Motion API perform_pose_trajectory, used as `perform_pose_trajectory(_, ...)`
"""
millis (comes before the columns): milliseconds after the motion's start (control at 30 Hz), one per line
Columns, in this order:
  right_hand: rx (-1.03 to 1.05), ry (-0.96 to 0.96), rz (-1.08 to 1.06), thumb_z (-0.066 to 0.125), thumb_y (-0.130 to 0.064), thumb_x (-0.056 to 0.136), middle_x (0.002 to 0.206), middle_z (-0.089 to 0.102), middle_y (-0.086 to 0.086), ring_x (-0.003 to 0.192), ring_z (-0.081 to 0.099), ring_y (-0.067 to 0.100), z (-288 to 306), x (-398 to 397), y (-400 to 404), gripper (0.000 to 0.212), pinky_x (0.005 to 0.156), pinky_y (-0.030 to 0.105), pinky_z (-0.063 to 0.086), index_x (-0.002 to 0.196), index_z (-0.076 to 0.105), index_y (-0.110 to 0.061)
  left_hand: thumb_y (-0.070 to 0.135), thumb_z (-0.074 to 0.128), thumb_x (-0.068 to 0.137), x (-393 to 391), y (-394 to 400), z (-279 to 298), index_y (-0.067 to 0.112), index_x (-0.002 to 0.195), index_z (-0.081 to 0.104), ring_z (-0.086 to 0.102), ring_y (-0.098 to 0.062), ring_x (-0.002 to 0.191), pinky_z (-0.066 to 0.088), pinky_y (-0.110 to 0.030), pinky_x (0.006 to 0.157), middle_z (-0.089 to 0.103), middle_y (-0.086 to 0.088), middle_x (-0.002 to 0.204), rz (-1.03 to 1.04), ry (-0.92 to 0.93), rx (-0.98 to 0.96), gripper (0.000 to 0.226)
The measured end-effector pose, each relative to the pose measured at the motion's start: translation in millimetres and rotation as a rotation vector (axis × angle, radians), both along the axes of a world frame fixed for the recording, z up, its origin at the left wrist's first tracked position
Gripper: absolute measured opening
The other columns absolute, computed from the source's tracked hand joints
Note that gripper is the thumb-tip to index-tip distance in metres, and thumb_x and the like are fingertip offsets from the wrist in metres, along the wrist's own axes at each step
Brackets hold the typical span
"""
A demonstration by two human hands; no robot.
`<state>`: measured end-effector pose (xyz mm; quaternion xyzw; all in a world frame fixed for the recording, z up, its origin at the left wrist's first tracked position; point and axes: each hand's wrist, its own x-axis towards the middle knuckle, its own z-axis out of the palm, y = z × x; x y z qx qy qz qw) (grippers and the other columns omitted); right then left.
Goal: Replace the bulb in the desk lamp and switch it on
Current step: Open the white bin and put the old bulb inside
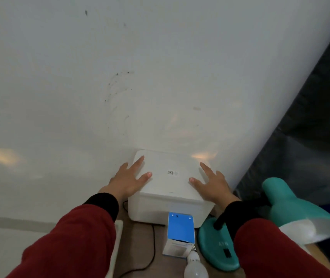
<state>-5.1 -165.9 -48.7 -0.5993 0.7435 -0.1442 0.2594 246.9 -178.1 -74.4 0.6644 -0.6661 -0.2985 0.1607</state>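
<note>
On the desk against the wall, the left hand (129,178) and right hand (212,182) lie flat with fingers spread, grasping nothing, on a white lidded box (170,189). Nearer, a loose bulb (195,266) lies between a blue bulb carton (180,235) and the teal desk lamp (292,213).

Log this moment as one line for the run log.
left hand, right hand: flat on box lid | bulb: loose on desk | lamp: untouched
</note>
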Motion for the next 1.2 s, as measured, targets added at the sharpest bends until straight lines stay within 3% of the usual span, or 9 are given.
perform_pose_trajectory(100, 0.007, 0.0, 0.014, 0.053, -0.061, 0.083, 0.157, 0.016, 0.019, 0.144, 0.021, 0.031, -8, 0, -7, 0.081, 0.116, 0.037, 0.022, 0.15, 0.015, -0.037, 0.087, 0.024, 0.065, 0, -4, -6, 0.047, 0.145, 0.001, 0.014, -0.021, 0.146, 0.018, -0.045, 0.118, 0.015, 0.001, 0.159, -0.038, 0.011, 0.021, 0.093)
perform_pose_trajectory(233, -0.05, 0.026, 0.024, 0.057, -0.055, 0.085, 0.154, 0.031, 0.011, 0.142, 0.029, 0.027, -7, -2, -8, 0.079, 0.114, 0.032, 0.024, 0.15, 0.024, -0.024, 0.058, 0.04, 0.09, -4, -7, -11, 0.036, 0.149, 0.006, 0.013, -0.02, 0.147, 0.014, -0.036, 0.119, 0.015, 0.0, 0.159, -0.004, 0.107, -0.004, 0.072)
perform_pose_trajectory(467, -0.02, 0.051, 0.042, 0.053, -0.057, 0.086, 0.157, 0.027, 0.002, 0.144, 0.026, 0.022, 0, -6, -8, 0.079, 0.115, 0.027, 0.019, 0.15, 0.024, -0.02, 0.053, 0.042, 0.092, -4, -11, -10, 0.029, 0.15, 0.013, 0.011, -0.022, 0.147, 0.012, -0.034, 0.118, 0.012, -0.005, 0.159, 0.041, 0.097, 0.026, 0.069)
perform_pose_trajectory(667, 0.009, 0.015, 0.015, 0.061, -0.054, 0.083, 0.155, 0.031, 0.003, 0.142, 0.03, 0.023, 3, -10, -10, 0.082, 0.113, 0.026, 0.025, 0.15, 0.026, -0.021, 0.059, 0.048, 0.086, -2, -11, -13, 0.032, 0.149, 0.016, 0.017, -0.023, 0.146, 0.016, -0.038, 0.119, 0.017, -0.002, 0.158, 0.088, 0.11, 0.008, 0.075)
perform_pose_trajectory(967, -0.123, -0.321, -0.155, 0.08, -0.043, 0.068, 0.148, 0.044, 0.001, 0.136, 0.042, 0.019, -19, -17, -7, 0.088, 0.114, 0.031, 0.032, 0.143, 0.041, -0.018, 0.05, 0.061, 0.083, -8, 0, -14, 0.033, 0.145, 0.03, 0.025, -0.019, 0.143, 0.02, -0.032, 0.115, 0.023, 0.001, 0.156, 0.191, 0.304, -0.108, 0.072)
perform_pose_trajectory(1200, -0.248, -0.521, -0.222, 0.084, -0.029, 0.068, 0.144, 0.048, 0.0, 0.131, 0.047, 0.016, -32, -14, -3, 0.082, 0.113, 0.034, 0.035, 0.139, 0.046, -0.015, 0.042, 0.066, 0.082, -7, 3, -16, 0.038, 0.142, 0.036, 0.027, -0.013, 0.142, 0.022, -0.025, 0.112, 0.03, 0.004, 0.154, 0.181, 0.4, -0.148, 0.066)
